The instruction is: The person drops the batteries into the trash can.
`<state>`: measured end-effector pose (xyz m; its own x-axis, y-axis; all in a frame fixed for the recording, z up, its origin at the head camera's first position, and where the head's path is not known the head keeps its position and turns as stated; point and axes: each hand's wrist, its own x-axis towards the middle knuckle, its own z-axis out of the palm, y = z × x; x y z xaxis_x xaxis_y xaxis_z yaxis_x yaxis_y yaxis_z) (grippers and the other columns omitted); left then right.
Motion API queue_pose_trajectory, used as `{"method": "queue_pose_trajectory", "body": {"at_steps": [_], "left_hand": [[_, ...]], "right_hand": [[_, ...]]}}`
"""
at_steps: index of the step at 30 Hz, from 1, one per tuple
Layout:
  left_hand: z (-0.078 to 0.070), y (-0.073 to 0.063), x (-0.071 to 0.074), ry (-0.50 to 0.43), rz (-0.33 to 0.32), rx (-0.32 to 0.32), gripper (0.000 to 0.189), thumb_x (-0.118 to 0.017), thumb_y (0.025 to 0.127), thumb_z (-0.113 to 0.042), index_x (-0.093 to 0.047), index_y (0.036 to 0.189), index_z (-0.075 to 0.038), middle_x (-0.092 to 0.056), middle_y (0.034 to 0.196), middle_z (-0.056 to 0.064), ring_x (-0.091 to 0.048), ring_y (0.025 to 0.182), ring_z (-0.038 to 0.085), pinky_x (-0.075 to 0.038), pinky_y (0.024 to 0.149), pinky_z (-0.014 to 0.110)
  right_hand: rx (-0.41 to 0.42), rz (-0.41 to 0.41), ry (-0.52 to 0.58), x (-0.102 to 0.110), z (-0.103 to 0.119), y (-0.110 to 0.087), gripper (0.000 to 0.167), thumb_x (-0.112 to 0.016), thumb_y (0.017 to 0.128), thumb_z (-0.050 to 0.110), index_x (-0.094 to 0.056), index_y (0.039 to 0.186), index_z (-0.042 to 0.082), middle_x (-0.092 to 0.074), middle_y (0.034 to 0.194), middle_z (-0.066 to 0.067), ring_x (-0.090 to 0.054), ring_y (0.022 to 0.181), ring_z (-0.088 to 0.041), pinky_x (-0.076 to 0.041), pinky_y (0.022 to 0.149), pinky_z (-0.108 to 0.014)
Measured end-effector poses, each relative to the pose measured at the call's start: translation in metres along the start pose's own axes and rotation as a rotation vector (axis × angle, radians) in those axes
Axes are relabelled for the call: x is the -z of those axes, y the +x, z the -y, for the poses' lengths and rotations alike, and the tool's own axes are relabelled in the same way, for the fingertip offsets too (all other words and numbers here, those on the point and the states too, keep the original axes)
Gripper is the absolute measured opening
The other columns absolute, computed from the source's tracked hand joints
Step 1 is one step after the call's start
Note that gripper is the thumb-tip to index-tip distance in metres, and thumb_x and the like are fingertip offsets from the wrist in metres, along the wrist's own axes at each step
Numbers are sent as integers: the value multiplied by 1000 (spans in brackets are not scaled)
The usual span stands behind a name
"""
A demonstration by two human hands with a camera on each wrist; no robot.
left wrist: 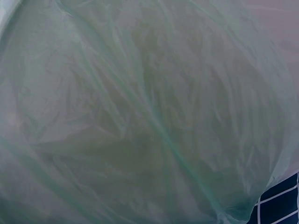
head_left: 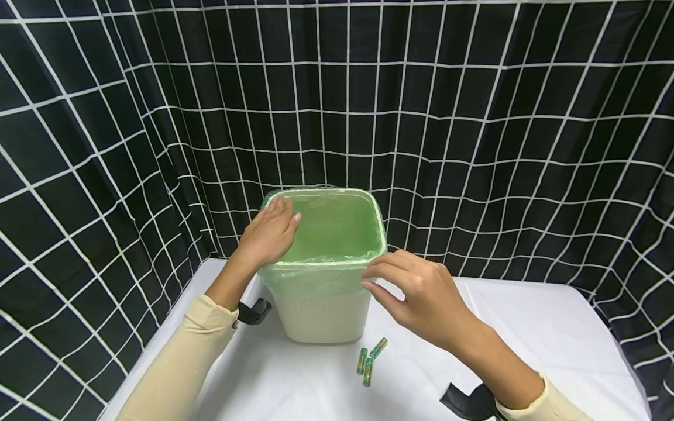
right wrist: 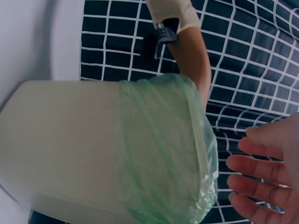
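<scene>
A whitish bin (head_left: 323, 320) stands upright on the table, lined with a thin green plastic bag (head_left: 316, 282) whose edge is folded down outside the rim. My left hand (head_left: 267, 234) lies over the bin's left rim, fingers extended. At the front right corner of the rim is my right hand (head_left: 418, 292), its fingers loosely bent and nothing in them. The right wrist view shows these right fingers (right wrist: 257, 168) apart from the bag. Wrinkled bag film (left wrist: 140, 116) fills most of the left wrist view, where the left hand is hidden.
Three small green-and-gold cylinders (head_left: 368, 372), like batteries, lie on the white-covered table (head_left: 526, 339) just in front of the bin. A black curtain (head_left: 421, 128) with a white grid hangs behind and at the sides. Black straps circle both wrists.
</scene>
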<state>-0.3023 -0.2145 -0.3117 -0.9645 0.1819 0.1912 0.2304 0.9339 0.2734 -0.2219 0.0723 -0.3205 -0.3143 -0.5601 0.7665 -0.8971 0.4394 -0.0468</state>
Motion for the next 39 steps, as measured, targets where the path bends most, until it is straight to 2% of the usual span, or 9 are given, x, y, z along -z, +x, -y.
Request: {"method": "queue_pose_trajectory", "body": {"at_steps": [2, 14, 28, 32, 35, 39], "left_hand": [[0, 1, -1, 0, 0, -1, 61, -24, 112, -34, -23, 157, 7, -16, 166, 23, -10, 156, 32, -9, 126, 44], [-1, 0, 1, 1, -3, 0, 61, -24, 112, -34, -24, 157, 8, -16, 166, 23, -10, 155, 32, -10, 126, 44], [-1, -1, 1, -4, -3, -3, 61, -25, 112, -33, -23, 156, 9, -16, 165, 24, -11, 155, 34, -10, 126, 45], [0, -1, 1, -4, -3, 2, 61, -25, 112, -33, -23, 156, 9, -16, 166, 24, -11, 155, 33, -10, 126, 44], [0, -1, 1, -9, 1, 5, 61, -24, 112, -33, -23, 157, 8, -15, 166, 23, -10, 155, 33, -10, 126, 44], [-1, -1, 2, -17, 5, 9, 61, -24, 112, -34, -23, 157, 7, -15, 166, 23, -10, 155, 33, -9, 126, 43]], "right_hand": [[-21, 22, 9, 0, 2, -6, 8, -77, 89, 13, -77, 97, 12, -74, 97, 6, -70, 93, -12, -59, 69, -32], [-58, -16, 68, -15, 6, -36, 5, -76, 90, 16, -77, 95, 15, -73, 97, 9, -71, 95, -12, -58, 77, -32], [-175, -17, 147, -43, 4, -73, 11, -78, 88, 12, -75, 95, 20, -73, 95, 12, -69, 86, -7, -50, 65, -18], [-198, -25, 154, -51, 2, -82, 4, -76, 92, 17, -75, 95, 20, -73, 95, 12, -65, 80, -4, -47, 62, -14], [-213, -33, 158, -57, 0, -90, 4, -73, 95, 21, -75, 93, 18, -73, 94, 12, -62, 76, -2, -47, 63, -15], [-235, -31, 154, -63, -4, -99, 1, -75, 93, 18, -75, 92, 17, -72, 92, 14, -62, 73, -2, -50, 63, -17]]}}
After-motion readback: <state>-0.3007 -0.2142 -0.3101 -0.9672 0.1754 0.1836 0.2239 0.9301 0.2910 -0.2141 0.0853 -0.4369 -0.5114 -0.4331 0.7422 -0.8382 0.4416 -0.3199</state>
